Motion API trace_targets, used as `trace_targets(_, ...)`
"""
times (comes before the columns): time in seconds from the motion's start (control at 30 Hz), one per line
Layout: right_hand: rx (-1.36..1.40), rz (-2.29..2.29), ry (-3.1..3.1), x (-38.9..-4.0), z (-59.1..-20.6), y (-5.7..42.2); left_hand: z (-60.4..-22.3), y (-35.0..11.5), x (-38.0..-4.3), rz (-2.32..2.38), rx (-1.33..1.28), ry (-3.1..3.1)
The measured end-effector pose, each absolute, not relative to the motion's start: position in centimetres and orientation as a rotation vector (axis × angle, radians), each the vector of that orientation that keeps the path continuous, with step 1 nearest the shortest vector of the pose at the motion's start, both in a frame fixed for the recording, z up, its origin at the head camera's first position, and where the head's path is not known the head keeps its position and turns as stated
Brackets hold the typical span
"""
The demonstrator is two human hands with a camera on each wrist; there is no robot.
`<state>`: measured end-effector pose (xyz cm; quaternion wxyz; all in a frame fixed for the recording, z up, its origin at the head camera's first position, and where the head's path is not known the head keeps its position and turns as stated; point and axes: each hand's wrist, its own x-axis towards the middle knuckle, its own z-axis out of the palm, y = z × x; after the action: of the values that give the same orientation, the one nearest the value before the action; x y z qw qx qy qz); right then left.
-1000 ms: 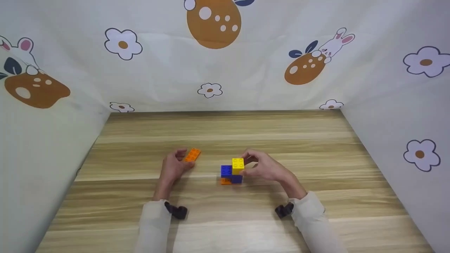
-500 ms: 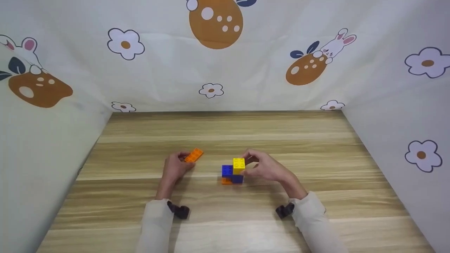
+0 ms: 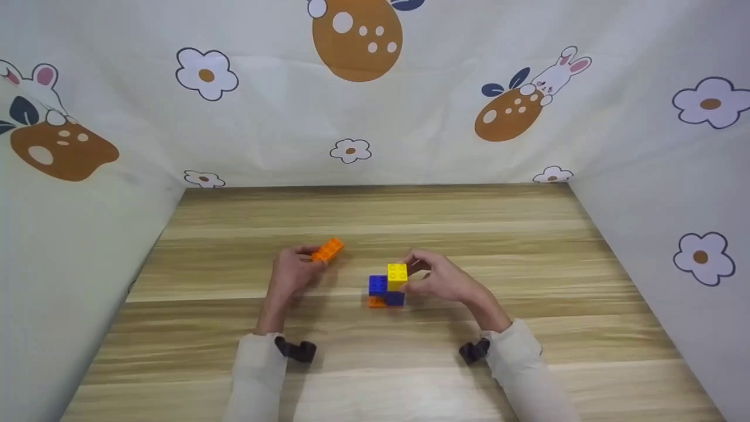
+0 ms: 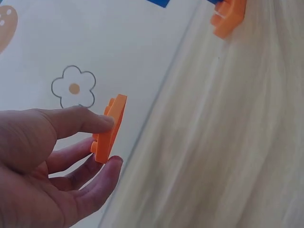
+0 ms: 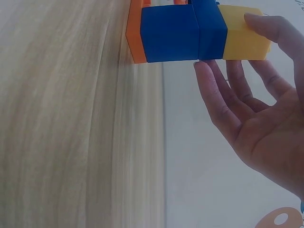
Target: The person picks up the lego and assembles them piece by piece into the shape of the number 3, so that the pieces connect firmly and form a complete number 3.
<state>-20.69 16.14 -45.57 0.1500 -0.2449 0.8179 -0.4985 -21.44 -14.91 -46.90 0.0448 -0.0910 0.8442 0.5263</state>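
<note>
My left hand pinches an orange toy building plate between thumb and fingers, lifted off the table; its studs show in the left wrist view, where the orange plate is tilted. To its right a small stack stands on the table: an orange base plate, blue bricks above it, and a yellow brick at the top. My right hand grips the stack by the yellow brick, thumb on one face and fingers along the opposite side, reaching down to the blue.
The wood-grain table runs back to a pale curtain printed with flowers and rabbits, which also closes off both sides. Each wrist carries a black camera mount.
My left hand has taken hold of the orange plate, lifted it and moved it slightly away and to the right. My right hand and the stack have stayed put.
</note>
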Motion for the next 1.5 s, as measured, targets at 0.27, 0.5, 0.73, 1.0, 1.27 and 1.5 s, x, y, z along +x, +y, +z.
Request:
trace_targets(0.27, -0.710, -1.431, 2.344, -20.6, -45.3, 16.4, -44.7, -13.5, -20.7, 1.699, -0.188, 2.523)
trace_targets(0.5, -0.692, -1.437, 2.335, -20.7, -45.4, 16.4, -42.9, -12.1, -19.7, 1.791, -0.111, 2.461)
trace_targets(0.73, -0.704, -1.462, 2.311, -20.7, -45.5, 16.4, -42.0, -11.2, -18.8, 1.848, 0.003, 2.416)
trace_targets(1.0, -0.677, -1.462, 2.330, -20.5, -45.5, 16.4, -42.0, -10.0, -18.3, 1.852, 0.179, 2.386)
trace_targets(1.27, -0.649, -1.453, 2.324, -20.6, -45.4, 16.3, -42.2, -9.5, -18.2, 1.855, 0.241, 2.327)
trace_targets(1.5, -0.657, -1.449, 2.324, -20.7, -45.4, 16.3, -42.5, -8.8, -18.1, 1.843, 0.249, 2.253)
